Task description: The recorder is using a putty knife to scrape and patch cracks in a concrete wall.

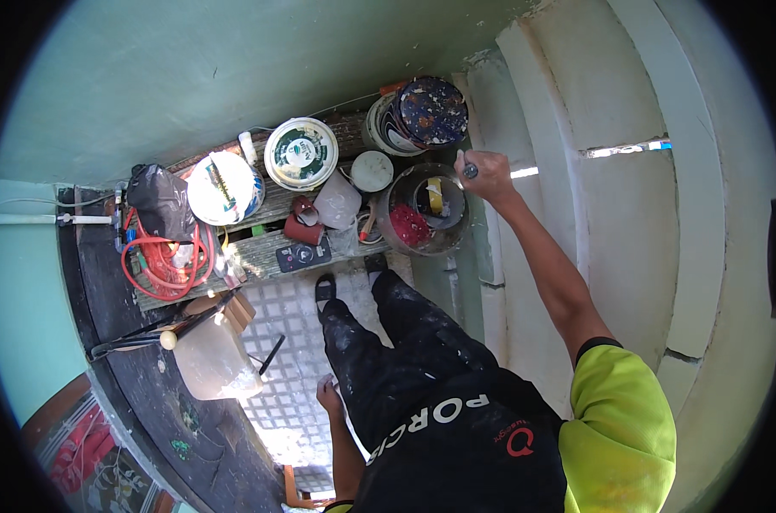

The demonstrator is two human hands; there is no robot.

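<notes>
My right hand (488,173) is closed around a dark, round-ended tool handle (471,171), held up against the pale wall. The rest of that tool is hidden behind my hand. Just below and left of it stands a wide bucket (394,241) with a grey inner container (453,214), a yellow item (435,195) and a red item (409,224) inside. My left hand (329,395) hangs low beside my left thigh, its fingers loosely curled, with nothing visible in it.
A slatted wooden bench (259,248) carries lidded tubs (300,154), a paint-spattered bucket (433,112), a black bag (160,201) and a coiled red hose (167,289). A pale plastic container (215,359) stands at left. Pale panels (610,197) line the right wall.
</notes>
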